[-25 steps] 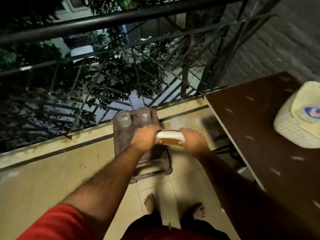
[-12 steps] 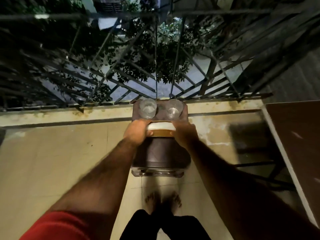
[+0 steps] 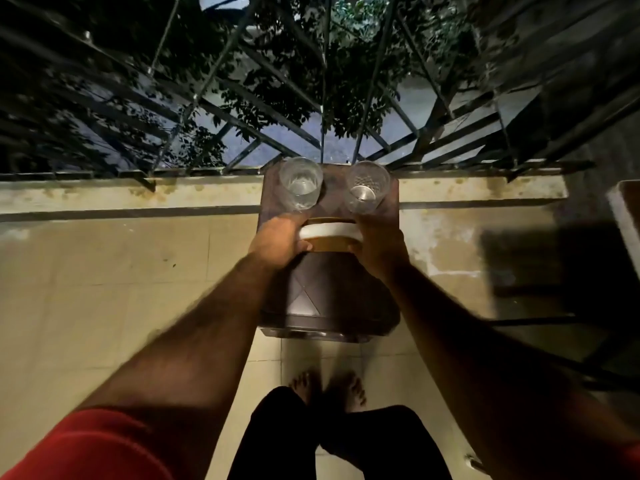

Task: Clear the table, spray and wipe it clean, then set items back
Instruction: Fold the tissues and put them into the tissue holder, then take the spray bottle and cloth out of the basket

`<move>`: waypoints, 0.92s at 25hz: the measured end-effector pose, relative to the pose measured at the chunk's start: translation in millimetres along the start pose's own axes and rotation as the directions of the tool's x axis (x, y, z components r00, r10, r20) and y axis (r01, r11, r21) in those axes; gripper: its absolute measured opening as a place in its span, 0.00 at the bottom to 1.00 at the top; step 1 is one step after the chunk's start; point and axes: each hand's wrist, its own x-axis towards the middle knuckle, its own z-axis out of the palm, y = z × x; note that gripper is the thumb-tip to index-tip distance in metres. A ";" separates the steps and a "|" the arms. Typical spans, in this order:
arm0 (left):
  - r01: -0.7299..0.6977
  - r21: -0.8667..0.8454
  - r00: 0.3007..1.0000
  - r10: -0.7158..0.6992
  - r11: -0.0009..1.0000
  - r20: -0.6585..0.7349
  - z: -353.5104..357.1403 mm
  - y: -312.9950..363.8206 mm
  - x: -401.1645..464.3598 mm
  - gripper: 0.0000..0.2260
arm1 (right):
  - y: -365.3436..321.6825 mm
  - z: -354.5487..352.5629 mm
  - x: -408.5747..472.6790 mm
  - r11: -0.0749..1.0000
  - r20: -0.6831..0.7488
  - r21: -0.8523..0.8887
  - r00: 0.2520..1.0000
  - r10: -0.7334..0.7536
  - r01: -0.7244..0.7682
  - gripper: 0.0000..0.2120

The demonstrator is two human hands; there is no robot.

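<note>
A white-rimmed bowl (image 3: 330,233) with a brown body hangs just over a dark brown plastic stool (image 3: 329,296). My left hand (image 3: 278,242) grips its left side and my right hand (image 3: 379,244) grips its right side. Two clear drinking glasses stand upright at the stool's far edge: one glass on the left (image 3: 300,183), the other on the right (image 3: 367,187). The bowl sits just in front of them, nearly touching. The bowl's contents are hidden.
A black metal railing (image 3: 322,133) and a low concrete ledge (image 3: 138,195) run behind the stool. The brown table's corner (image 3: 627,209) shows at the right edge, its dark legs (image 3: 536,320) below. My bare feet (image 3: 329,389) stand on the tiled floor.
The view has swung left and down, so the table with its white basket has left the frame. Both hands have carried the bowl forward over the stool, close to the two glasses.
</note>
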 end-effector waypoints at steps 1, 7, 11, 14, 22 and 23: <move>0.002 -0.009 1.000 -0.002 1.000 0.001 -4.0 3.2 -4.3 0.31 | -4.3 -5.7 -1.7 0.996 0.023 -0.088 1.000 -0.004 0.006 0.39; -0.088 -0.004 0.996 0.088 0.996 -0.026 -67.0 76.4 -66.3 0.26 | -39.2 -108.2 -53.7 0.984 0.105 -0.113 0.983 0.148 -0.136 0.27; -0.255 0.018 0.967 0.254 0.967 0.021 -97.1 155.2 -95.6 0.22 | -48.1 -191.1 -99.6 0.969 0.021 -0.147 0.978 0.206 -0.200 0.20; -0.399 0.004 0.916 0.399 0.917 0.045 -110.6 229.6 -104.2 0.21 | -29.6 -256.0 -136.7 0.938 -0.051 -0.055 0.939 0.339 -0.341 0.21; -0.744 0.040 0.667 0.740 0.666 0.084 -82.7 427.2 -135.9 0.20 | 64.6 -382.4 -281.5 0.760 -0.253 -0.034 0.742 0.621 -0.649 0.20; -0.768 0.026 0.639 0.764 0.639 0.088 -72.9 450.5 -143.2 0.20 | 80.7 -391.5 -303.9 0.736 -0.280 -0.024 0.711 0.645 -0.676 0.20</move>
